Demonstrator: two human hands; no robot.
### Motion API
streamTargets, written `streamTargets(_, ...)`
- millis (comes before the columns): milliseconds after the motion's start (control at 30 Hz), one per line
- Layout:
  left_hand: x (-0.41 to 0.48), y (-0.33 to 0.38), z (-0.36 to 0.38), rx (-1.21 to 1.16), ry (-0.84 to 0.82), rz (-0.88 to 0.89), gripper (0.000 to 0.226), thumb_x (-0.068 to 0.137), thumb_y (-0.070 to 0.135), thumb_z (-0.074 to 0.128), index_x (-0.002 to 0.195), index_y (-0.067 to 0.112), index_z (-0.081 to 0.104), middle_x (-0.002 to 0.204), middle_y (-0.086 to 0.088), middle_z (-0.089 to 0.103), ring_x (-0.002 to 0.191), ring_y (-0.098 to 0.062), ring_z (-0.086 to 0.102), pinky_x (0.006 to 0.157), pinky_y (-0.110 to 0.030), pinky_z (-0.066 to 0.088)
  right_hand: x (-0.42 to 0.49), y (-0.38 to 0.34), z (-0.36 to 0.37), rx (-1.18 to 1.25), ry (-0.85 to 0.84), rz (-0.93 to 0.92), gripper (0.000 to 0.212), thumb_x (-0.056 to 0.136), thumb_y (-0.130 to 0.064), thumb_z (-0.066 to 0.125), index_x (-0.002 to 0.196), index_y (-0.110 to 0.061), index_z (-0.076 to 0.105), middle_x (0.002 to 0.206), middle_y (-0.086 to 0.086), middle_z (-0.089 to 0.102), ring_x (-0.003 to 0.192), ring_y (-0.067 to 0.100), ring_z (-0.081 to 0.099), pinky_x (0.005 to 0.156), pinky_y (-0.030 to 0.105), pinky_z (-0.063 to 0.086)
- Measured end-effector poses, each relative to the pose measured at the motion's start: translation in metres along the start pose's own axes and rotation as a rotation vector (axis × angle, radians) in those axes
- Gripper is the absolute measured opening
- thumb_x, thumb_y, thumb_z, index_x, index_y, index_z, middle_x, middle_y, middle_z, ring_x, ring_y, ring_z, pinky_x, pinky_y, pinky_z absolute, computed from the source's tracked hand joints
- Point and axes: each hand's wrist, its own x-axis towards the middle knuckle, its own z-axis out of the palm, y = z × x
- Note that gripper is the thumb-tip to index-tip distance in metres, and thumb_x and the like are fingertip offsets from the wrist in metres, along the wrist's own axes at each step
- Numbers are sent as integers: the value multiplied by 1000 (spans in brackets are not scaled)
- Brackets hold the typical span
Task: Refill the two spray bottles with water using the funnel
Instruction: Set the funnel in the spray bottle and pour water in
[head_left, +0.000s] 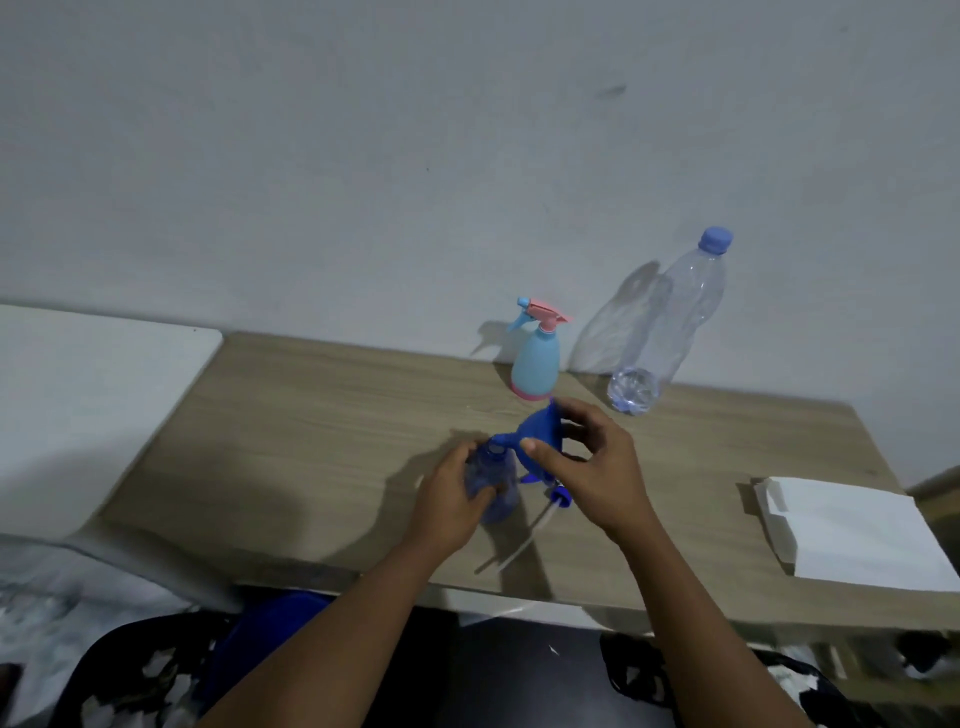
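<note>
left grip (457, 493) curled closed, right grip (587, 462) pinching

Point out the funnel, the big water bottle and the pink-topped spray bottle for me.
funnel (540, 431), head view, on its blue cone.
water bottle (675, 322), head view, on its clear body.
spray bottle (536, 366), head view, on its light blue body.

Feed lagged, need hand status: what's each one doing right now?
Left hand: closed around the blue spray bottle.
Right hand: holding the blue funnel.
</note>
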Motion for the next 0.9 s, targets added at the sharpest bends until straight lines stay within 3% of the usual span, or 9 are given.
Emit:
streamTargets(200, 2, 2, 2, -31, -34, -62, 62, 64, 44, 62, 124, 30, 59, 110, 12, 69, 93, -5, 66, 86, -33, 55, 17, -28, 6, -470, -162, -170, 75, 65, -57, 83, 130, -29, 60, 120, -13, 56, 108, 1, 53, 92, 22, 50)
streamTargets(267, 1, 8, 1, -32, -40, -62, 54, 69, 34, 66, 122, 27, 60, 105, 14, 69, 87, 4, 64, 81, -25, 53, 20, -32, 12, -564, -203, -204, 75, 66, -58, 83, 131, -30, 59, 123, -12, 56, 111, 4, 52, 93, 22, 47)
streamTargets(333, 1, 10, 1, -29, -34, -64, 42, 78, 11, 71, 118, 19, 61, 97, 14, 68, 80, 12, 62, 73, -12, 46, 23, -34, 18, -629, -242, -227, 76, 66, -58, 83, 133, -29, 57, 128, -10, 57, 115, 8, 52, 94, 24, 46)
streamTargets(400, 1, 11, 0, -10, -24, -68, 40, 80, 2, 72, 112, 23, 60, 88, 14, 66, 72, 13, 61, 66, -6, 43, 24, -35, 24, -678, -273, -226, 84, 66, -60, 82, 137, -27, 53, 132, -7, 56, 120, 12, 51, 96, 26, 46)
streamTargets(500, 2, 8, 0, 48, -19, -36, 43, 78, 9, 74, 97, 42, 55, 83, 17, 67, 73, 8, 63, 65, -16, 48, 25, -35, 31, -684, -297, -189, 96, 65, -63, 81, 145, -27, 42, 135, 0, 54, 124, 16, 49, 101, 36, 48)
streamTargets(633, 2, 9, 0, 44, -25, -29, 40, 81, 8, 75, 86, 40, 53, 77, 15, 63, 71, 12, 61, 59, -7, 42, 25, -30, 36, -667, -308, -181, 104, 65, -68, 78, 150, -29, 32, 138, -3, 53, 125, 15, 46, 102, 37, 47)
streamTargets(800, 1, 4, 0, 40, -31, -18, 38, 82, 11, 76, 99, 37, 54, 73, 18, 65, 74, 4, 65, 59, -9, 44, 24, -25, 34, -594, -303, -181, 107, 66, -67, 78, 153, -33, 24, 146, -5, 48, 130, 14, 44, 105, 35, 45)
streamTargets(900, -1, 4, -1, 35, -46, -6, 37, 82, 17, 77, 101, 37, 53, 67, 18, 62, 66, 8, 62, 55, -8, 41, 24, -23, 30, -529, -302, -174, 111, 63, -73, 76, 152, -35, 24, 150, -9, 43, 134, 11, 43, 106, 35, 45)
